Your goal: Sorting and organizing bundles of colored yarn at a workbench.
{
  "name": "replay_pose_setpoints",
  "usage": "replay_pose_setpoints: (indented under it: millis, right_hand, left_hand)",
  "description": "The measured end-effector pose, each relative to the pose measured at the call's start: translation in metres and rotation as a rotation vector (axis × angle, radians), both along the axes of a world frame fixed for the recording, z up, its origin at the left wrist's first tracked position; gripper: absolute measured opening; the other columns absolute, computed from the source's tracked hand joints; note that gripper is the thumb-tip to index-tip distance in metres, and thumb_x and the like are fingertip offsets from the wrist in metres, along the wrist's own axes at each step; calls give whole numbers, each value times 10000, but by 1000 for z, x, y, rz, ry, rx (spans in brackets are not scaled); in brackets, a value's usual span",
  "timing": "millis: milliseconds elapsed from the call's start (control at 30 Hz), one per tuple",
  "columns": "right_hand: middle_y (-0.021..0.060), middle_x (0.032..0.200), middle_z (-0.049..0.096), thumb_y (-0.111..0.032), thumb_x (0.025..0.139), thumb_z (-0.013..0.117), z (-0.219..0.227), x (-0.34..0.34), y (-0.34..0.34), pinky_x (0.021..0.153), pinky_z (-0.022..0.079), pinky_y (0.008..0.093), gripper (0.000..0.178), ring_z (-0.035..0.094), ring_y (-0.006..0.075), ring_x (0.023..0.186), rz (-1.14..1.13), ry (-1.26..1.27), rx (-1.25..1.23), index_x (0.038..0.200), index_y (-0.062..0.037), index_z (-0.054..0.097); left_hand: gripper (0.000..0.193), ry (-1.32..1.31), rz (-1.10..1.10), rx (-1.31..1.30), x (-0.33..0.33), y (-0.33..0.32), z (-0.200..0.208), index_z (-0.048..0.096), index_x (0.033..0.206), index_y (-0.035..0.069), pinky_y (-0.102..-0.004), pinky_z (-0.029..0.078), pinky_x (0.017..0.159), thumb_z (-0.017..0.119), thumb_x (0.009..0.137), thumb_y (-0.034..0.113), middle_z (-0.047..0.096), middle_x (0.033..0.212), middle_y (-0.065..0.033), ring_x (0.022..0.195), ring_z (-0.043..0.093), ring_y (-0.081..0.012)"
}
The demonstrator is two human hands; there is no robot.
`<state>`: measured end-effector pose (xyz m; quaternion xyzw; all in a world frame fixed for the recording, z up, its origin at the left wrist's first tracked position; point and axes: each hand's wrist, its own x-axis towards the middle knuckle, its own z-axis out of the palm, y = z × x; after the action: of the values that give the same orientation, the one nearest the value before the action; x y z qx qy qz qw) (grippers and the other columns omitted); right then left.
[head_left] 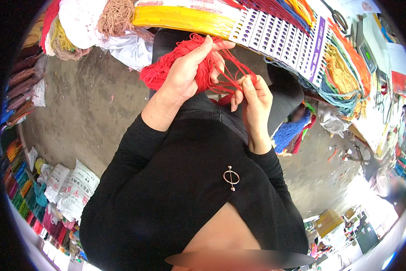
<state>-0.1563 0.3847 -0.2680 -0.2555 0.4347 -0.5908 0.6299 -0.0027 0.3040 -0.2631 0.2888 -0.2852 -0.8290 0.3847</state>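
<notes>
the red yarn bundle (163,67) is above the lap (198,108), gripped in the left hand (188,70); the right hand (257,94), just beside it, pinches looped strands (234,83); light, even tension should keep them from tangling; beyond lie a yellow-wrapped package (180,18), white punched cards (280,39) and multicoloured skeins (340,79), whose loose ends could snag the strands.

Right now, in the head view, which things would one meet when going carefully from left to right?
Stacked brown hanks, white sacks, pale brown hank, red yarn, blue yarn bundle, golden-yellow yarn.
</notes>
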Motion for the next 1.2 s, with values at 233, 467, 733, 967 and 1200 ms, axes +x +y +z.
replay_pose_setpoints:
  millis: [233, 467, 733, 967, 1200]
  right_hand:
    - [36, 528, 493, -188, 925, 509, 6, -6, 1, 406, 389, 225, 218, 452, 111, 405, 135, 46, 121, 929, 28, 535]
    - [40, 516, 472, -178, 940, 472, 8, -4, 0, 401, 392, 231, 201, 439, 118, 389, 137, 20, 56, 854, 3, 491]
    - [35, 527, 448, -194, 953, 441, 11, -1, 3, 393, 373, 227, 212, 415, 110, 393, 69, 23, 18, 837, -18, 464]
    - [14, 578, 509, -199, 911, 528, 21, -10, 2, 406, 366, 200, 243, 441, 82, 411, 431, 4, 159, 956, 34, 581]
    - [-4, 744, 487, -257, 920, 503, 14, -44, -16, 521, 327, 203, 189, 349, 70, 499, -133, -589, -111, 847, -83, 505]
  left_hand:
    - [485, -17, 10, 16, -1, -2, 7, 479, 1201, -42, -171, 432, 565, 307, 975, 350, 637, 912, -108, 696, 552, -70]
    - [495, 89, -68, 38, 2, -6, 6, 444, 1235, -46, -162, 399, 502, 305, 973, 351, 624, 992, -155, 734, 545, -72]
    - [513, 113, -57, 57, 2, -6, 6, 418, 1254, -53, -155, 378, 459, 307, 970, 360, 619, 974, -160, 713, 541, -78]
    - [491, 65, -94, -21, 1, -8, 6, 481, 1181, -55, -156, 360, 446, 306, 973, 355, 636, 870, -111, 650, 539, -70]
    - [679, 230, -261, 77, 3, -5, 10, 602, 921, -51, -229, 427, 510, 214, 948, 507, 611, 675, -119, 523, 537, -163]
